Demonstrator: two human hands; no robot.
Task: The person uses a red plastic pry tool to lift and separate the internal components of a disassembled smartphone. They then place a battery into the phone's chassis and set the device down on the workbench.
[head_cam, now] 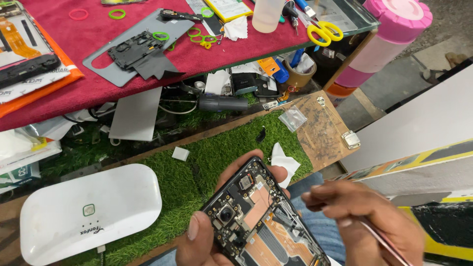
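My left hand [207,231] holds an opened smartphone [261,216] with its back cover off. Its black frame, camera modules, copper plate and circuit parts are exposed, and it tilts up toward the upper left. My thumb rests on the phone's left edge and my fingers wrap behind its top. My right hand [364,216] hovers at the phone's right side, pinching thin pinkish tweezers [387,244] whose tip end is blurred and hidden by the fingers. Both hands sit low in the view, over my lap.
A green turf mat [217,148] lies under the hands, with a white rounded device [88,212] at left and a wooden board [320,125] with small screws at right. Above, a red cloth [98,83] carries phone parts, yellow scissors [324,32], rubber rings and a bottle.
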